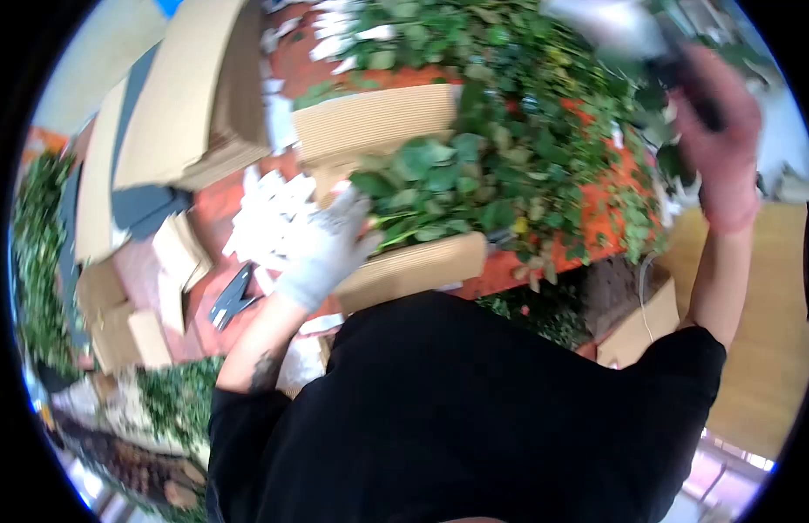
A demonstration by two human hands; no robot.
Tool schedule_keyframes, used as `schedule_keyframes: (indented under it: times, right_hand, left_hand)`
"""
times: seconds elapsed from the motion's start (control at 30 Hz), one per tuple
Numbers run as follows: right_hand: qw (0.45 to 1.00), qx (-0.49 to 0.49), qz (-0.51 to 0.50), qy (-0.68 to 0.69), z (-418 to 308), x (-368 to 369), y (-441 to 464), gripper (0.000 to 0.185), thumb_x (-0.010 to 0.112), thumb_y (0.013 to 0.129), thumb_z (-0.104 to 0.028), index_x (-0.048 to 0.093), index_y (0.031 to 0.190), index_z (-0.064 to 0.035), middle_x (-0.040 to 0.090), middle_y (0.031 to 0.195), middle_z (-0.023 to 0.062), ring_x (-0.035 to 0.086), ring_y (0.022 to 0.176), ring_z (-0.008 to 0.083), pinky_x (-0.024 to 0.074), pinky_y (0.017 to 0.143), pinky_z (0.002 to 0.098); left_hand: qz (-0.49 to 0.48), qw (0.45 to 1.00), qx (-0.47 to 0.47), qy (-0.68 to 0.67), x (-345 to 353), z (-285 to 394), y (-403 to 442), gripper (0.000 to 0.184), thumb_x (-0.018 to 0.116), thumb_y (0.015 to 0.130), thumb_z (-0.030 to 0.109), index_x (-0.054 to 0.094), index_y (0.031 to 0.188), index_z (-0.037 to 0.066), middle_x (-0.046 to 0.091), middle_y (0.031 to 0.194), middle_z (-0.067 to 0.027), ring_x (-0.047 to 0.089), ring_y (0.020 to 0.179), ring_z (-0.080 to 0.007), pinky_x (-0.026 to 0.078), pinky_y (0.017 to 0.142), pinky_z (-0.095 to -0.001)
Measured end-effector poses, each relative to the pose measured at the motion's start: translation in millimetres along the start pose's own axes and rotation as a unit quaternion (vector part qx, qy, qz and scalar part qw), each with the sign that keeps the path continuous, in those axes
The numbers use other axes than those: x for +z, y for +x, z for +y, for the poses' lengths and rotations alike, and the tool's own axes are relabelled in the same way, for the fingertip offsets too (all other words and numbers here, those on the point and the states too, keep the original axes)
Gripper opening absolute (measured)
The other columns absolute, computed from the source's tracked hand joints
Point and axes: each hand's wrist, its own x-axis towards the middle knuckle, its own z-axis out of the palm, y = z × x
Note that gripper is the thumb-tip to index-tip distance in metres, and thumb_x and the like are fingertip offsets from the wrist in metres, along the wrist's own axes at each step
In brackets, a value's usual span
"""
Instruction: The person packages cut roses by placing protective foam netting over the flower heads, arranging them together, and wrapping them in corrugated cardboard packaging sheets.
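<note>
My left hand (324,253), in a pale grey glove, lies with fingers apart at the left end of a bundle of green leafy stems (435,179). White-wrapped heads (269,213) are beside it. Corrugated cardboard (374,122) lies above the stems, with another cardboard edge (413,272) below. My right hand (722,131), in a reddish-pink glove, is raised at the upper right, closed around something dark and blurred. A whitish blurred shape is near its fingers.
A black stapler (233,298) lies left of my left hand on the red table (199,336). Tall cardboard sheets (182,96) stand at the upper left. Folded brown pieces (182,248) lie nearby. More foliage (544,113) spreads across the table's right half. A cardboard box (635,336) is below right.
</note>
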Motion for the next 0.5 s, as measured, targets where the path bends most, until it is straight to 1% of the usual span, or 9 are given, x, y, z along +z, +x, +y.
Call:
schedule_keyframes:
  times: [0.03, 0.07, 0.13, 0.17, 0.23, 0.27, 0.33, 0.37, 0.5]
  right_hand:
    - [0.987, -0.157, -0.037, -0.017, -30.6, 23.9, 10.4, 0.029, 0.060, 0.084, -0.012, 0.065, 0.112, -0.0113, 0.067, 0.100, 0.0041, 0.063, 0.086, 0.0148, 0.0488, 0.080, 0.0272]
    - [0.985, -0.141, -0.095, 0.021, -60.8, 52.0, 6.9, 0.026, 0.059, 0.083, -0.012, 0.063, 0.109, -0.0132, 0.065, 0.093, 0.0041, 0.062, 0.081, 0.0159, 0.0490, 0.074, 0.0287]
    - [0.970, -0.095, -0.204, 0.091, -120.8, 109.6, -0.8, 0.022, 0.056, 0.080, -0.013, 0.061, 0.101, -0.0169, 0.060, 0.079, 0.0043, 0.061, 0.071, 0.0182, 0.0494, 0.061, 0.0316]
    - [0.969, -0.221, -0.100, 0.052, -127.5, 152.8, -10.1, 0.022, 0.056, 0.079, -0.011, 0.059, 0.101, -0.0153, 0.058, 0.075, 0.0054, 0.060, 0.067, 0.0200, 0.0481, 0.059, 0.0319]
    - [0.956, -0.193, -0.187, 0.116, -147.9, 193.2, -15.1, 0.027, 0.056, 0.078, -0.010, 0.058, 0.105, -0.0119, 0.059, 0.079, 0.0086, 0.060, 0.068, 0.0225, 0.0486, 0.060, 0.0329]
    - [0.953, -0.205, -0.187, 0.118, -151.4, 208.7, -19.4, 0.027, 0.056, 0.078, -0.010, 0.058, 0.105, -0.0119, 0.059, 0.079, 0.0086, 0.060, 0.068, 0.0225, 0.0486, 0.060, 0.0329]
    - [0.960, -0.159, -0.192, 0.127, -156.8, 231.5, -30.9, 0.043, 0.065, 0.072, -0.016, 0.056, 0.114, -0.0129, 0.059, 0.098, 0.0104, 0.060, 0.086, 0.0251, 0.0478, 0.071, 0.0374]
    - [0.959, -0.162, -0.193, 0.129, -158.9, 239.7, -34.5, 0.043, 0.065, 0.072, -0.016, 0.056, 0.114, -0.0129, 0.059, 0.098, 0.0104, 0.060, 0.086, 0.0251, 0.0478, 0.071, 0.0374]
    - [0.946, -0.162, -0.227, 0.163, -154.6, 251.7, -39.7, 0.043, 0.063, 0.071, -0.014, 0.057, 0.114, -0.0125, 0.058, 0.099, 0.0110, 0.060, 0.085, 0.0270, 0.0491, 0.067, 0.0391]
  left_hand:
    - [-0.042, 0.999, -0.024, 0.024, -4.0, 2.4, 1.0, 0.046, 0.065, 0.079, 0.031, 0.058, 0.110, -0.002, 0.057, 0.113, -0.0199, 0.063, 0.090, -0.0324, 0.048, 0.078, -0.0398]
    - [-0.065, 0.996, -0.053, -0.030, -6.0, 3.2, 2.5, 0.045, 0.064, 0.080, 0.032, 0.058, 0.110, -0.001, 0.057, 0.113, -0.0183, 0.063, 0.090, -0.0320, 0.048, 0.078, -0.0404]
    - [-0.114, 0.987, -0.100, -0.050, -9.7, 6.0, 4.2, 0.046, 0.063, 0.081, 0.034, 0.057, 0.113, 0.002, 0.056, 0.117, -0.0163, 0.063, 0.087, -0.0319, 0.049, 0.075, -0.0420]
    - [-0.141, 0.980, -0.122, -0.063, -9.0, 5.5, 4.7, 0.049, 0.062, 0.081, 0.037, 0.057, 0.116, 0.003, 0.057, 0.120, -0.0161, 0.064, 0.087, -0.0320, 0.049, 0.075, -0.0421]
    - [-0.155, 0.975, -0.143, -0.074, -12.3, 7.8, 6.3, 0.050, 0.062, 0.082, 0.036, 0.056, 0.119, 0.003, 0.055, 0.122, -0.0170, 0.064, 0.086, -0.0322, 0.050, 0.074, -0.0421]
    - [-0.176, 0.970, -0.149, -0.083, -13.4, 6.7, 6.2, 0.051, 0.061, 0.082, 0.036, 0.054, 0.121, 0.003, 0.054, 0.125, -0.0179, 0.065, 0.085, -0.0323, 0.050, 0.074, -0.0421]
    - [-0.153, 0.973, -0.149, -0.088, -7.9, 5.4, 1.5, 0.052, 0.062, 0.082, 0.036, 0.054, 0.122, 0.003, 0.054, 0.125, -0.0178, 0.065, 0.083, -0.0324, 0.051, 0.073, -0.0417]
    - [-0.133, 0.978, -0.136, -0.089, -5.6, 4.2, 0.5, 0.053, 0.062, 0.082, 0.035, 0.053, 0.123, 0.002, 0.054, 0.126, -0.0177, 0.065, 0.081, -0.0325, 0.051, 0.071, -0.0414]
    - [-0.135, 0.977, -0.141, -0.082, -7.1, 6.6, 1.4, 0.054, 0.061, 0.082, 0.035, 0.052, 0.124, 0.002, 0.052, 0.128, -0.0174, 0.065, 0.082, -0.0326, 0.051, 0.073, -0.0414]
